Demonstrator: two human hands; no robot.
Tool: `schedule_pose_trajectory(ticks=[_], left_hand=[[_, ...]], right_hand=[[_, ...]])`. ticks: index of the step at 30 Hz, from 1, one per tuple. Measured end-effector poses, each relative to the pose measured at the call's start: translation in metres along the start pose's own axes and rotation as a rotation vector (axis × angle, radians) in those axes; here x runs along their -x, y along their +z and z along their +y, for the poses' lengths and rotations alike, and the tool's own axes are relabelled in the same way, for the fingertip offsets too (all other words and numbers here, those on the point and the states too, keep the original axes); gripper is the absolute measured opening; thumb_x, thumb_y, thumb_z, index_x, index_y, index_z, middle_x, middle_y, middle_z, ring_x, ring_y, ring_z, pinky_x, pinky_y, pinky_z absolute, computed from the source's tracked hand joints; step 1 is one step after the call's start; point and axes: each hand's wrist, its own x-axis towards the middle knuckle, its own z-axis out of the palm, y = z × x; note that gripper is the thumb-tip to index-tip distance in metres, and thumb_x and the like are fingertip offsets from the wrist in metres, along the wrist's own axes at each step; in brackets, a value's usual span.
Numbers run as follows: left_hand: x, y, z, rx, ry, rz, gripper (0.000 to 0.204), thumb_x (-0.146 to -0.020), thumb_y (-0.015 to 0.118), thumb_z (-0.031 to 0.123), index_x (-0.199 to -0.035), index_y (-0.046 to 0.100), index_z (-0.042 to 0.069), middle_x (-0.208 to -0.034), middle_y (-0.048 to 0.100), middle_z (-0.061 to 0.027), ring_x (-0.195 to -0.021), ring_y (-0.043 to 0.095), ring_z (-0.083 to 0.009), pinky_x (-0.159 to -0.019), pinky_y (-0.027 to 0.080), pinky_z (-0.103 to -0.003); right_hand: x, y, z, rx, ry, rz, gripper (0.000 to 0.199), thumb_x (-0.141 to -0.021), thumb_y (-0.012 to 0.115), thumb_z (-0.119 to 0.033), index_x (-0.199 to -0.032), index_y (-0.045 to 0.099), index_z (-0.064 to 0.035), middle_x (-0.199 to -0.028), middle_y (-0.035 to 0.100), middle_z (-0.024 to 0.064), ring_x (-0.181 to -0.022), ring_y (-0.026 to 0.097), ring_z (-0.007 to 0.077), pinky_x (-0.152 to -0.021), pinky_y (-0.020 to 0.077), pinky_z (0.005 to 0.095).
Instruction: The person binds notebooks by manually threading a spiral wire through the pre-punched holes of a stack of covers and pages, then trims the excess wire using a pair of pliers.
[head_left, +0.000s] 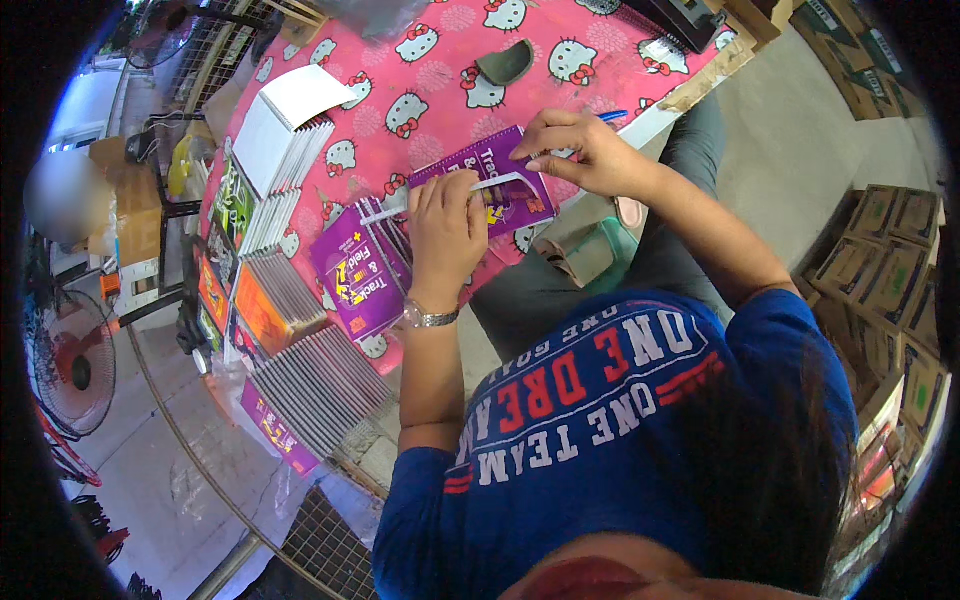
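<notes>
Person's L hand (447, 225) closed over white strip (497, 182) lying across purple notebk (462, 166), nr edge of pink worktop (440, 85); R hand (585, 150) bent at notebk's R end, can't tell if pinching. Strip could prob slip or kink if pressed unevenly, creasing cover. Labels: notebk & 2nd purple bk (345, 265) w/ white/yellow lettering; blue shirt (600, 400), white/red block caps

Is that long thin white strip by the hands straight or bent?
The long thin white strip is bent: its end near the person's bare right hand turns sharply over the purple printed cover.
</notes>
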Motion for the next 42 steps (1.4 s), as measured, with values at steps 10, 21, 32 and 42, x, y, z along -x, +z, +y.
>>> schedule_pose_trajectory(ticks=[10, 21, 32, 42], left_hand=[[0.008, 0.007, 0.012, -0.051, -0.009, 0.121, 0.022, -0.081, 0.071, 0.027, -0.091, 0.063, 0.009, -0.086, 0.065, -0.0041, -0.081, 0.058, -0.0224, -0.081, 0.038, -0.038], [0.008, 0.006, 0.012, -0.059, 0.043, 0.083, 0.02, -0.082, 0.071, 0.028, -0.086, 0.064, 0.01, -0.084, 0.065, -0.0023, -0.081, 0.058, -0.021, -0.083, 0.037, -0.038], [-0.004, 0.011, 0.009, -0.071, -0.008, 0.113, 0.022, -0.083, 0.07, 0.031, -0.085, 0.062, 0.01, -0.082, 0.063, -0.0024, -0.083, 0.058, -0.0209, -0.085, 0.037, -0.039], [-0.014, 0.013, 0.009, -0.107, -0.062, 0.075, 0.021, -0.082, 0.069, 0.026, -0.091, 0.06, 0.01, -0.084, 0.063, -0.0048, -0.085, 0.058, -0.0242, -0.087, 0.037, -0.042]], right_hand=[[0.005, 0.011, -0.011, 0.007, -0.069, -0.041, 0.025, -0.083, 0.065, -0.002, -0.107, 0.068, -0.004, -0.092, 0.058, 0.0102, -0.087, 0.059, 0.0252, -0.075, 0.0475, 0.0359], [0.011, 0.021, -0.008, 0.087, -0.107, -0.011, 0.028, -0.086, 0.059, -0.005, -0.113, 0.065, -0.009, -0.089, 0.058, 0.0125, -0.082, 0.062, 0.0328, -0.069, 0.0492, 0.0419], [0.004, 0.013, -0.022, -0.128, 0.203, -0.047, 0.027, -0.085, 0.063, -0.009, -0.112, 0.064, -0.0096, -0.092, 0.055, 0.0114, -0.082, 0.061, 0.0319, -0.07, 0.0499, 0.0385], [-0.004, 0.012, -0.007, 0.127, 0.032, 0.038, 0.023, -0.087, 0.065, -0.011, -0.108, 0.066, -0.0016, -0.101, 0.052, 0.0138, -0.081, 0.059, 0.0277, -0.071, 0.048, 0.0346]])
